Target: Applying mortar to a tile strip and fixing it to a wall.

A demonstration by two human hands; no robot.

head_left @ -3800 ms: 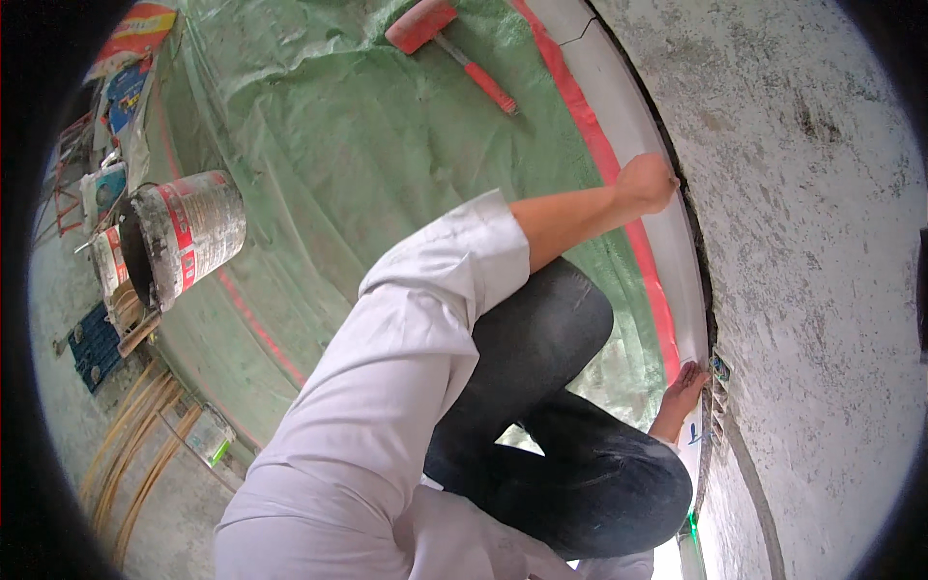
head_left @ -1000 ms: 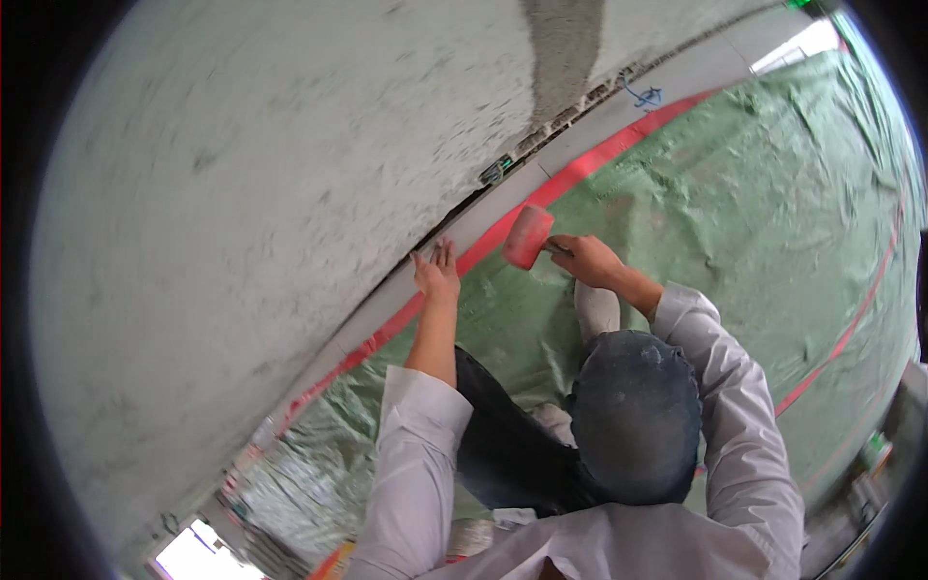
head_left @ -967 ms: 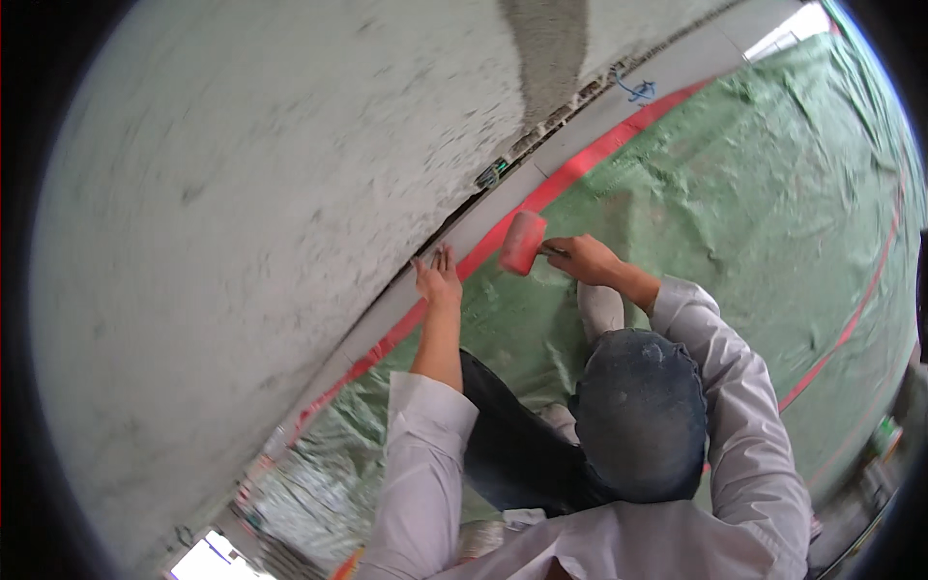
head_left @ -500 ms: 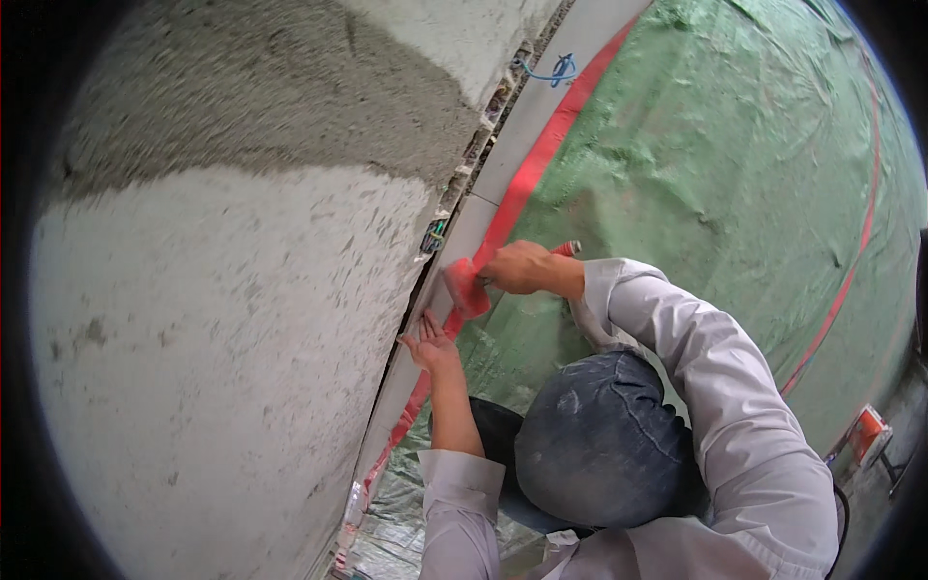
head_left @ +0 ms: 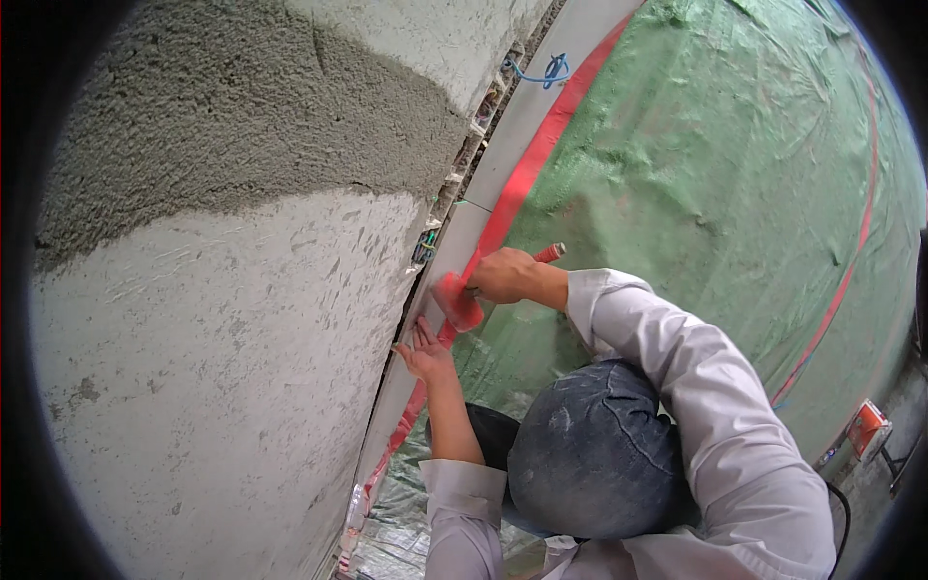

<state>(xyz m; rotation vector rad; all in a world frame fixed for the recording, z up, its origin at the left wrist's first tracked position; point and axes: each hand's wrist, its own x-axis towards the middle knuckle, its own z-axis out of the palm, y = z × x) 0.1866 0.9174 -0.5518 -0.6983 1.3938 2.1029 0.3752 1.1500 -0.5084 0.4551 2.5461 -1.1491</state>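
Note:
My right hand [head_left: 503, 276] grips the handle of a mallet with a red head [head_left: 455, 302]. The head is over the edge of a light grey tile strip [head_left: 449, 253], beside red tape; whether it touches the tile cannot be told. The handle's end sticks out on the right, past my wrist. Just nearer to me, my left hand [head_left: 423, 354] is open, its fingers stretched out on the strip close to the foot of the wall. Part of the mallet's handle is hidden by my right hand.
A whitish wall [head_left: 213, 348] with a rough grey mortar patch [head_left: 242, 116] stands at left. Wires [head_left: 425, 246] show in the gap along its foot. A blue wire loop [head_left: 554, 70] lies farther off. Red tape [head_left: 530, 164] edges a green floor sheet [head_left: 696, 193]. My knee [head_left: 594, 449] is close by.
The view has shifted slightly. The mallet's head sits a little lower and closer to my left hand, which stays at the same spot on the tile strip.

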